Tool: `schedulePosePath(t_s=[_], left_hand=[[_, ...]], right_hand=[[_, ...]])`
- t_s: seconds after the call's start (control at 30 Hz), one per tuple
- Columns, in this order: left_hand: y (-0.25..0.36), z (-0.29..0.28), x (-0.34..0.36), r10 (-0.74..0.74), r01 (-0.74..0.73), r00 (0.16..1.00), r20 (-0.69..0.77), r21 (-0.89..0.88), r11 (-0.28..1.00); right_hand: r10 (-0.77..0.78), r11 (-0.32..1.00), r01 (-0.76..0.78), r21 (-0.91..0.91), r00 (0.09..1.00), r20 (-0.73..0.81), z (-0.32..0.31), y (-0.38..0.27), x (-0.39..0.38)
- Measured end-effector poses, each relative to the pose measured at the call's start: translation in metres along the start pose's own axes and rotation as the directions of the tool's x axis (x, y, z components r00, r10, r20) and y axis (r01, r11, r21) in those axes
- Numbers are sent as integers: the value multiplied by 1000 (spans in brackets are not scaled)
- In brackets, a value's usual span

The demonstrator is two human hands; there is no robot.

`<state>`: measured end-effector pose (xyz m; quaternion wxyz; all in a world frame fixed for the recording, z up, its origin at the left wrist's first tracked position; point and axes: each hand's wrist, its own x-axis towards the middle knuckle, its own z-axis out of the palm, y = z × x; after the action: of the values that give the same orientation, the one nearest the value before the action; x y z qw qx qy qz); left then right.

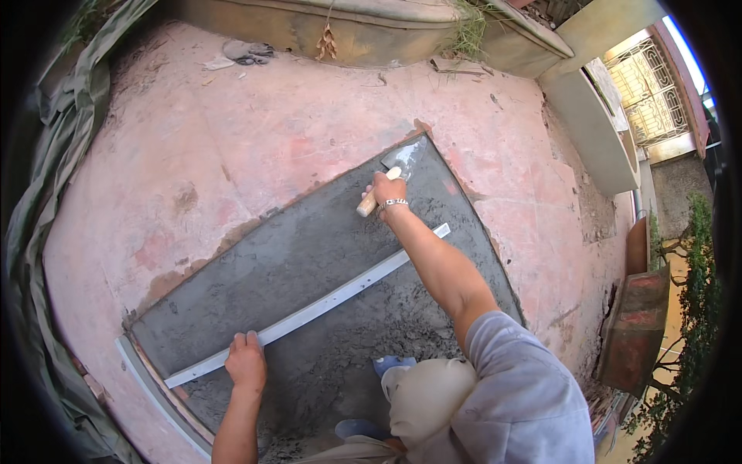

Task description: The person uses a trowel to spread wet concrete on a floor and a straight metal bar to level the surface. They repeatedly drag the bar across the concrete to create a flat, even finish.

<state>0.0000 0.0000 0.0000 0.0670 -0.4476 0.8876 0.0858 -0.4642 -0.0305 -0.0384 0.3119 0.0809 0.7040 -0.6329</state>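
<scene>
Left hand (pixel 246 361): fingers curled closed over the pale bar (pixel 332 298), near its left end.
Pale bar: aslant across the grey cement patch (pixel 232 267), as I see it.
Right hand (pixel 389 188): closed round the trowel (pixel 413 153); blade near the patch's far corner.
Pink floor (pixel 533 232): borders the patch.
Low wall (pixel 371 42): beyond the floor.

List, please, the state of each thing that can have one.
Left hand: closed on the bar
Bar: lying slanted across the cement
Right hand: closed around the handle of the trowel
Trowel: held, blade at the cement's far corner
Cement: smoother beyond the bar, rougher nearer
Tarp: crumpled
</scene>
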Motion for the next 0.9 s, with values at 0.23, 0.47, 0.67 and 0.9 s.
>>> schedulePosePath(t_s=[0.23, 0.47, 0.67, 0.9], left_hand=[[2, -2, 6, 15, -16, 1000, -7, -5, 1000], [2, -2, 6, -5, 6, 1000, 27, -21, 1000], [2, -2, 7, 7, -6, 1000, 24, -23, 1000], [0, 1, 7, 22, -22, 1000, -12, -24, 999]], right_hand=[[-6, 999, 5, 33, 1000, 17, -7, -7, -13], [35, 999, -35, 5, 999, 21, -7, 15, -50], [60, 997, -59, -47, 998, 28, 6, 27, -62], [40, 999, -39, -5, 993, 107, 40, 26, -52]])
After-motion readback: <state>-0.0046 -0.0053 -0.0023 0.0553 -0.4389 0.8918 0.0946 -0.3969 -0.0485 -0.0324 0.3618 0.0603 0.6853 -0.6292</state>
